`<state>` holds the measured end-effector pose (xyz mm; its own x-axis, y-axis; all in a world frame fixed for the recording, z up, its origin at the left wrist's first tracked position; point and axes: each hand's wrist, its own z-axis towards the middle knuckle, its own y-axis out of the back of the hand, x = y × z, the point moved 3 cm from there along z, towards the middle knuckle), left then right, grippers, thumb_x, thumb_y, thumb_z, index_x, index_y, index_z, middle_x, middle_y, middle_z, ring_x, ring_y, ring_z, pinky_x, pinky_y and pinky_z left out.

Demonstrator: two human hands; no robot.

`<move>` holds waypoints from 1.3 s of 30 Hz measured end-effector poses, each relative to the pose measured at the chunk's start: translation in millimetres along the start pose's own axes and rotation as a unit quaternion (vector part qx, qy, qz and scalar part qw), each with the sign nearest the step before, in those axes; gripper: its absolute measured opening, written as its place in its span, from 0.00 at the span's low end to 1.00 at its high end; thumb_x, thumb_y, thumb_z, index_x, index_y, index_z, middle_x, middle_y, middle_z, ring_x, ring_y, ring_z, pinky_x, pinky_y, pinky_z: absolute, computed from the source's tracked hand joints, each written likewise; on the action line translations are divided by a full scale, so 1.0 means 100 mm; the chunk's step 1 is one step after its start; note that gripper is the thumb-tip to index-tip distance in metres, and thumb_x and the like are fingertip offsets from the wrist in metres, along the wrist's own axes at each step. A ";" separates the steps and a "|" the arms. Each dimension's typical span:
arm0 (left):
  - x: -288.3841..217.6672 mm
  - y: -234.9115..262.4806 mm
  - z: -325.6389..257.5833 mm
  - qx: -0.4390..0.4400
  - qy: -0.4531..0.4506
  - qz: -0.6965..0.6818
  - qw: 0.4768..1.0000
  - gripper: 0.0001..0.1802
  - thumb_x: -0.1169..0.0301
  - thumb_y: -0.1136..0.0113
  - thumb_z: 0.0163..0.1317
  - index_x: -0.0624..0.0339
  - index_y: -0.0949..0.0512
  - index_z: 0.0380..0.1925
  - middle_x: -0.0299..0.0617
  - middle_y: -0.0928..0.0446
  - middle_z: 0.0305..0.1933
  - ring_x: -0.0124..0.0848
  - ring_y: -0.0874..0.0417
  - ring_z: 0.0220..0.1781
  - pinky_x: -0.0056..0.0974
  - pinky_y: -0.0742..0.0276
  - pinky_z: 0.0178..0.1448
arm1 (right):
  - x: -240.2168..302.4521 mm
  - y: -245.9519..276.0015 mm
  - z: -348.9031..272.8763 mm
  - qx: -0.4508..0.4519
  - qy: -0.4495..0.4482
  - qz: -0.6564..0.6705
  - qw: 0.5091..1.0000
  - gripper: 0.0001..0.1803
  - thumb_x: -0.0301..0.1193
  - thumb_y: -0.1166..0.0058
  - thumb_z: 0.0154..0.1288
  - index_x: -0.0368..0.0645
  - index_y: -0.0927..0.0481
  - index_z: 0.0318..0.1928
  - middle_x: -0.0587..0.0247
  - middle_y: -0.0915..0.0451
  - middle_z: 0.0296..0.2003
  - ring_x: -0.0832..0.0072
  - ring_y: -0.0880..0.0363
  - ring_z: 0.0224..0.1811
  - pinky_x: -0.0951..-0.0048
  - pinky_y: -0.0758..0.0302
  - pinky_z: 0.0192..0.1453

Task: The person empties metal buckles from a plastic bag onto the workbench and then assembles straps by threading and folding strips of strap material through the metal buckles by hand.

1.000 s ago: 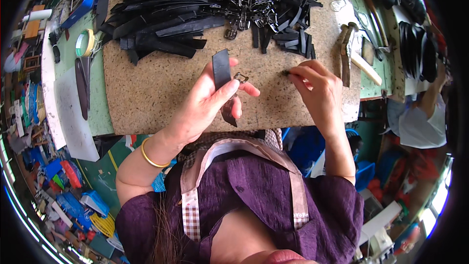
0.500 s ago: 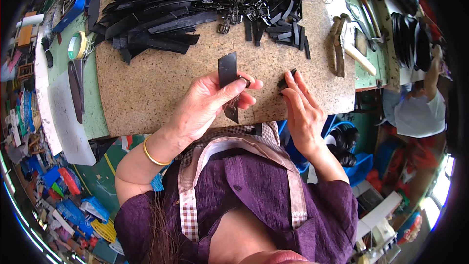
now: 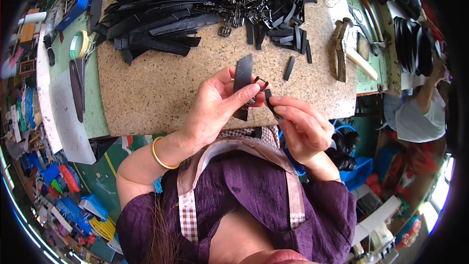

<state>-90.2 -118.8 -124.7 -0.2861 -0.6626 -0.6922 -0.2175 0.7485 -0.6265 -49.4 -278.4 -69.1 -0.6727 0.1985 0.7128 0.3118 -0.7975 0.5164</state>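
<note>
My left hand [image 3: 207, 105] pinches a wide black strap piece [image 3: 243, 71] with a slanted top end, held upright above the near part of the table. The same fingers hold a small dark metal buckle [image 3: 262, 84] to the right of the strap. Between the thumb and fingers of my right hand [image 3: 305, 124] is a short narrow black strip [image 3: 269, 102], its upper end close to the buckle. Whether strip and buckle touch I cannot tell. A similar loose strip [image 3: 289, 68] lies on the speckled tabletop [image 3: 146, 93] beyond my right hand.
Long black straps [image 3: 161, 17] are heaped at the back left, beside a pile of buckles [image 3: 239, 0] and short strips [image 3: 293, 34]. At the right lies a hammer [image 3: 360, 63] by a metal bar. Tape [image 3: 78, 45] and scissors [image 3: 76, 88] lie left. Another person [image 3: 422, 112] is far right.
My right hand has lifted a narrow strip off the table and brought it left to the buckle. One strip stays on the tabletop. My left hand has shifted slightly right, with the buckle now more exposed.
</note>
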 end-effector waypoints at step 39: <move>-0.20 -0.01 -0.18 -0.031 -0.190 0.229 0.954 0.11 0.76 0.39 0.60 0.65 0.23 0.42 0.34 0.23 0.36 0.18 0.23 0.37 0.24 0.26 0.43 | -0.14 -0.23 -0.02 0.025 -0.076 0.145 0.986 0.12 0.18 0.38 0.52 0.38 0.22 0.38 0.59 0.19 0.32 0.74 0.19 0.37 0.74 0.23 0.41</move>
<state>-101.0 -105.9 -104.0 -0.0077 -0.2199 -0.9755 -0.2086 0.9544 -0.2135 -48.3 -264.2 -91.5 -0.4435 0.0511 0.8948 0.5116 -0.8053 0.2995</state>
